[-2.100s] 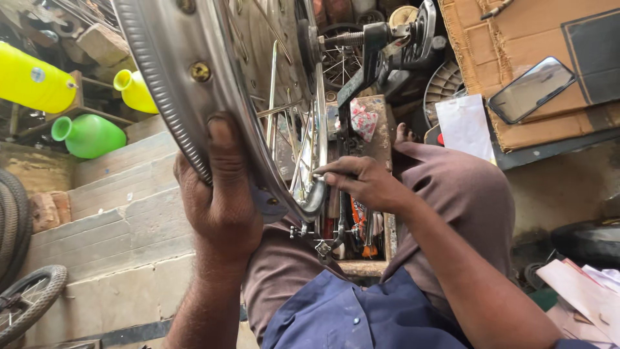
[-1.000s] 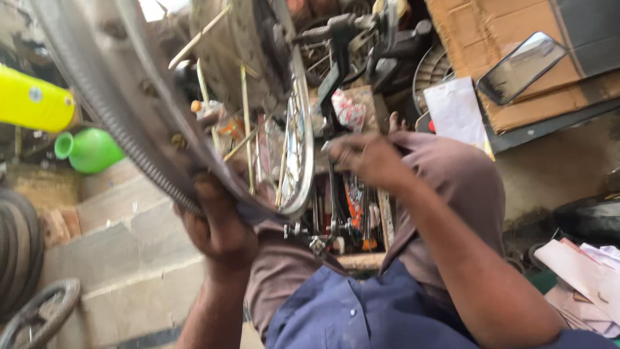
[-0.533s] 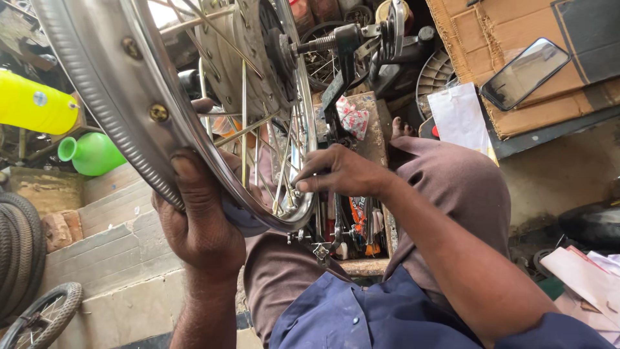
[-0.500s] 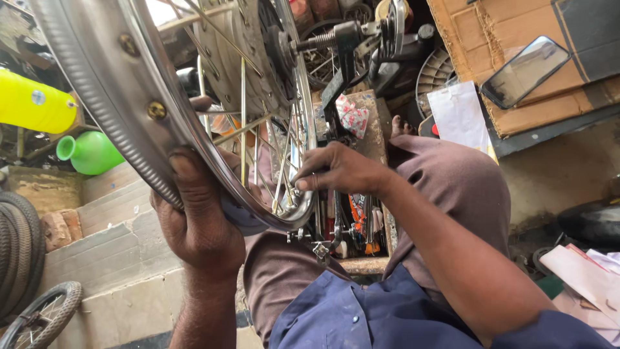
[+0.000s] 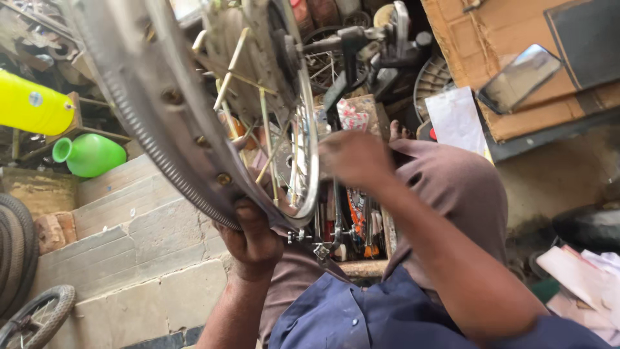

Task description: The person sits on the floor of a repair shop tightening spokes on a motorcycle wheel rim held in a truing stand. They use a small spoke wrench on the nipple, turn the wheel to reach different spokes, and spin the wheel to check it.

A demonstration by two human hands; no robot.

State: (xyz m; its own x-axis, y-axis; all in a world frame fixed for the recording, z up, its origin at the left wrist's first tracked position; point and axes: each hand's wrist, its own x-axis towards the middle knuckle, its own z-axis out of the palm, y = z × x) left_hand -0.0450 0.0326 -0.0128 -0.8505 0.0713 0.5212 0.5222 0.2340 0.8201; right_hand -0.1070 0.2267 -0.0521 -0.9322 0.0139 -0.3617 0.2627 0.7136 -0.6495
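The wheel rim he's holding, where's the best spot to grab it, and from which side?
Probably the bare metal rim at its lower edge, from underneath, as the left hand does: the smooth curved outer channel fits a palm, while spokes crowd the inside.

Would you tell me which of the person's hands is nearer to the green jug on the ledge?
Left. The left hand grips the wheel rim, right of the green jug; the right hand is farther right, beyond the spokes.

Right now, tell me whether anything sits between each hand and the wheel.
Nothing visible does. The left hand already grips the rim of the wheel from below, skin on metal. The right hand is at the spokes by the far side of the rim; blur hides what its fingers hold.
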